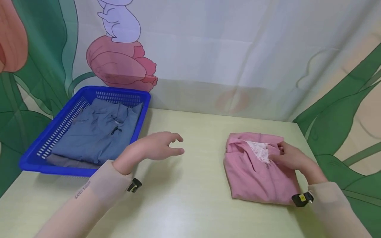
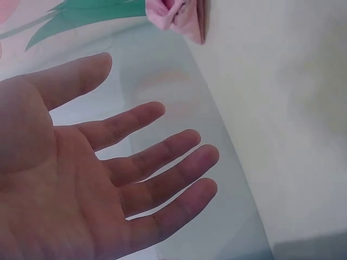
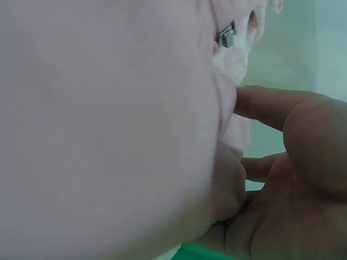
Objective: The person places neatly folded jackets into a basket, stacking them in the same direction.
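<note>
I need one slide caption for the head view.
Right hand grips a folded pink garment while the left hand hovers over the table near a blue basket of clothes.

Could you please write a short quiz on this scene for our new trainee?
1. True or false: the blue-grey garment lies inside the blue basket.
2. What does the right hand grip? A) the blue basket; B) the pink garment; C) the blue-grey garment.
3. Fill in: the left hand holds ____.

Key: 1. True. 2. B. 3. Nothing.
</note>
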Motion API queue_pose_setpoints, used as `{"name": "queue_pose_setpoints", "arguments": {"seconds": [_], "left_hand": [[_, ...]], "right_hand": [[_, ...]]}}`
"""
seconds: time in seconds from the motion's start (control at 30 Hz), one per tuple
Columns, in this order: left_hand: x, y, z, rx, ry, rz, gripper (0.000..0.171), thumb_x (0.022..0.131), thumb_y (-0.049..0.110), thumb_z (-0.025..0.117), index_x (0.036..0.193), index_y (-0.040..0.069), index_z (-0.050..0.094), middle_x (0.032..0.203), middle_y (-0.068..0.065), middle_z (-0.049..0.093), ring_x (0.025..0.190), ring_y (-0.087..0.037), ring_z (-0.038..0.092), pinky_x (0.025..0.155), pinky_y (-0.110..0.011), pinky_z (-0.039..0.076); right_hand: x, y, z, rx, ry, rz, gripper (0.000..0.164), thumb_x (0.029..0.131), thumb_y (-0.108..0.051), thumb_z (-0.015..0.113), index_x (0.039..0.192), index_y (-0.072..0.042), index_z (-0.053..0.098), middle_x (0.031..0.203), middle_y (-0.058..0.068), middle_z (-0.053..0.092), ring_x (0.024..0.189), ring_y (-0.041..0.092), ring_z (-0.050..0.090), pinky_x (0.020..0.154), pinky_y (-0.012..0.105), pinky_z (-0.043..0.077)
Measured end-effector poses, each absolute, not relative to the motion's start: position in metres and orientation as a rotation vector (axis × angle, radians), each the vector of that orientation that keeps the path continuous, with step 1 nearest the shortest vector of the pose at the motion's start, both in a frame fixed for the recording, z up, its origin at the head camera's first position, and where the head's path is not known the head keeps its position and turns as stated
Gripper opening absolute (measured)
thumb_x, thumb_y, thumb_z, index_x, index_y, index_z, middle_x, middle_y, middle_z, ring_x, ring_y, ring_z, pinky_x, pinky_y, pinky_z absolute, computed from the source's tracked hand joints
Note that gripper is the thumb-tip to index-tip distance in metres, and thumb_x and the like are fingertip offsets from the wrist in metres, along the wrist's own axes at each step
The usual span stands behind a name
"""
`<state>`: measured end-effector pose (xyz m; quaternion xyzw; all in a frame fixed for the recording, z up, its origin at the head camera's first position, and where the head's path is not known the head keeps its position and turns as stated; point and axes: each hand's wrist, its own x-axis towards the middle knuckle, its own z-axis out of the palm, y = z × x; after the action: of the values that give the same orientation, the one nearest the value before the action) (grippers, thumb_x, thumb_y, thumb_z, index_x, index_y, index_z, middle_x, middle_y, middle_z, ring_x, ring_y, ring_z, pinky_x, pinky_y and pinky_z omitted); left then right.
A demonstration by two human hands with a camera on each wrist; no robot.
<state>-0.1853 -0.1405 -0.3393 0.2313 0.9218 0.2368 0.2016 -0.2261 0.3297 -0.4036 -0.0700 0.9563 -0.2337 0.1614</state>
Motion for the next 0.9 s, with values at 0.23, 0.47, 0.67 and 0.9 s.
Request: {"name": "queue_pose_setpoints", "arguments": {"seconds": [0.23,0.47,0.67,0.9], "left_hand": [[-0.187,-0.126,-0.351,0.636,2.541,0.657,0.049,0.104,0.038,0.057,0.142,0.006,0.057,0.141,-0.017,0.058,0.132,-0.034,0.053,0.108,-0.048,0.043],[-0.19,-0.115,-0.367,0.638,2.493,0.638,0.048,0.104,0.038,0.057,0.139,0.005,0.059,0.14,-0.018,0.059,0.131,-0.033,0.054,0.107,-0.047,0.043],[-0.192,-0.11,-0.377,0.626,2.498,0.611,0.051,0.104,0.039,0.057,0.14,0.002,0.059,0.139,-0.018,0.06,0.13,-0.033,0.055,0.108,-0.048,0.043],[-0.196,-0.11,-0.386,0.548,2.527,0.608,0.06,0.104,0.04,0.056,0.142,-0.006,0.054,0.142,-0.02,0.058,0.132,-0.035,0.054,0.109,-0.049,0.042]], "right_hand": [[-0.227,0.315,-0.407,-0.22,2.705,-0.722,0.078,0.102,-0.041,0.062,0.148,0.015,0.031,0.137,0.04,0.048,0.119,0.05,0.053,0.095,0.061,0.05],[-0.229,0.296,-0.41,-0.247,2.696,-0.754,0.07,0.102,-0.041,0.063,0.142,0.012,0.039,0.123,0.029,0.057,0.107,0.039,0.056,0.087,0.051,0.051],[-0.233,0.279,-0.415,-0.288,2.702,-0.784,0.057,0.101,-0.037,0.065,0.134,0.007,0.047,0.108,0.017,0.059,0.095,0.03,0.055,0.079,0.04,0.048],[-0.233,0.261,-0.418,-0.354,2.709,-0.814,0.051,0.101,-0.033,0.066,0.131,0.005,0.05,0.101,0.014,0.062,0.089,0.026,0.057,0.076,0.038,0.049]]}}
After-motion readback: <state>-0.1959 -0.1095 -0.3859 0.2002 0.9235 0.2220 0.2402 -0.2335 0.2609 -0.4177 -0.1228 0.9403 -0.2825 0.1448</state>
